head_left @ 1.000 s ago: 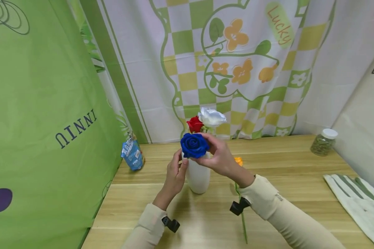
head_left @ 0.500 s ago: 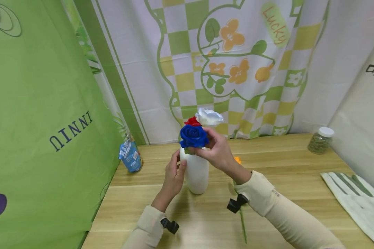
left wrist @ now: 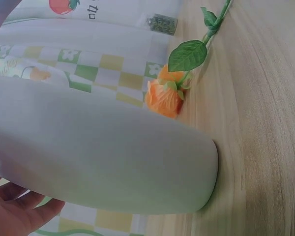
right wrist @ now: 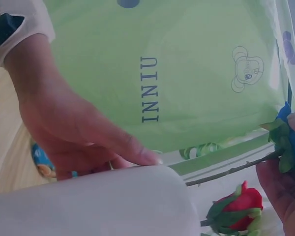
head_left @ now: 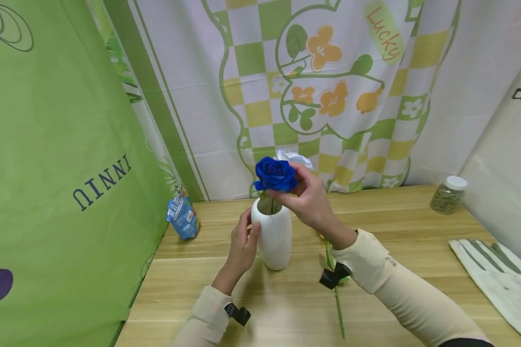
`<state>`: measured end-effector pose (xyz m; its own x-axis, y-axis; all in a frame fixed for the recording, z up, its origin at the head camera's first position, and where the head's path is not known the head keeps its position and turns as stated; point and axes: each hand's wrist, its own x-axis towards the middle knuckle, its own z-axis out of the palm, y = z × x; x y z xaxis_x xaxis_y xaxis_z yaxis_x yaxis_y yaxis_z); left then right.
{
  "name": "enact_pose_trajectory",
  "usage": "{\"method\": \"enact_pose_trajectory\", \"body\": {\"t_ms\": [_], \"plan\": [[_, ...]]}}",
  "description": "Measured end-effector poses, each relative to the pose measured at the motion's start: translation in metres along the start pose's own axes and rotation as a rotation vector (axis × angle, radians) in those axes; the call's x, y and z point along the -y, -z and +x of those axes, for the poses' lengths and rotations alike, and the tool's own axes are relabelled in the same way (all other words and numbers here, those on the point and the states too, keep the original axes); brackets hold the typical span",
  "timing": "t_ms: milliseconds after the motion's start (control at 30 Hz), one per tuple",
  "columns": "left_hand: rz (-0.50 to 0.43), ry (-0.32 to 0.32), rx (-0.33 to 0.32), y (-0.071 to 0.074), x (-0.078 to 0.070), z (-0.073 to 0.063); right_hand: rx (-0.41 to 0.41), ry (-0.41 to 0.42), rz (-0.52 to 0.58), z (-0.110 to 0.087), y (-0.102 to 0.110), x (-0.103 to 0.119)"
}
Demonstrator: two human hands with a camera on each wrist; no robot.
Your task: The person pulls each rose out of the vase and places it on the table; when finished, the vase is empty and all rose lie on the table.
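A white vase (head_left: 277,243) stands upright on the wooden table, with the left hand (head_left: 243,246) gripping its left side, thumb near the front and fingers reaching behind. Above the mouth, the right hand (head_left: 310,200) pinches a blue artificial rose (head_left: 275,174) just under its bloom. In the right wrist view the rose's bare stem (right wrist: 226,173) runs to the vase mouth. A red rose (right wrist: 241,209) is in the vase, hidden in the head view behind the blue bloom. Partly covered by the right hand is a white rose (head_left: 301,159).
An orange rose (left wrist: 166,96) lies on the table right of the vase, its green stem (head_left: 339,311) pointing toward the person. A blue packet (head_left: 184,219) stands at the left, a lidded jar (head_left: 448,196) at back right. White-and-green gloves (head_left: 495,279) lie at the right edge.
The right hand has raised the blue rose, which now covers the red rose in the head view and uncovers the vase mouth. The left hand has stayed on the vase.
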<state>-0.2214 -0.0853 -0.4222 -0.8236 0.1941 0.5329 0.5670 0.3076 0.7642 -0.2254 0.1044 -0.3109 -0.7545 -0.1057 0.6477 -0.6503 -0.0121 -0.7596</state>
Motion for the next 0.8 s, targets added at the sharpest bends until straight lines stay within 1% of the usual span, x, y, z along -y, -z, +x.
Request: {"method": "enact_pose_trajectory", "body": {"t_ms": [167, 267, 400, 533, 667, 800], "plan": [[-0.004, 0.008, -0.012, -0.007, 0.027, -0.001, -0.035, 0.042, 0.032, -0.001, 0.002, 0.004], [-0.018, 0.006, -0.02, -0.007, 0.032, -0.002, -0.047, 0.078, 0.05, 0.0, 0.003, 0.007], [-0.035, -0.012, -0.026, -0.006, 0.034, -0.002, -0.05, 0.122, 0.039, 0.006, 0.005, 0.013], [-0.028, -0.019, -0.021, -0.006, 0.033, -0.001, -0.061, 0.147, 0.003, 0.012, 0.007, 0.019], [-0.022, -0.02, -0.021, -0.007, 0.032, 0.0, -0.086, 0.144, -0.052, 0.017, 0.007, 0.023], [-0.019, -0.026, -0.025, -0.006, 0.031, 0.0, -0.112, 0.111, -0.082, 0.024, 0.008, 0.028]]}}
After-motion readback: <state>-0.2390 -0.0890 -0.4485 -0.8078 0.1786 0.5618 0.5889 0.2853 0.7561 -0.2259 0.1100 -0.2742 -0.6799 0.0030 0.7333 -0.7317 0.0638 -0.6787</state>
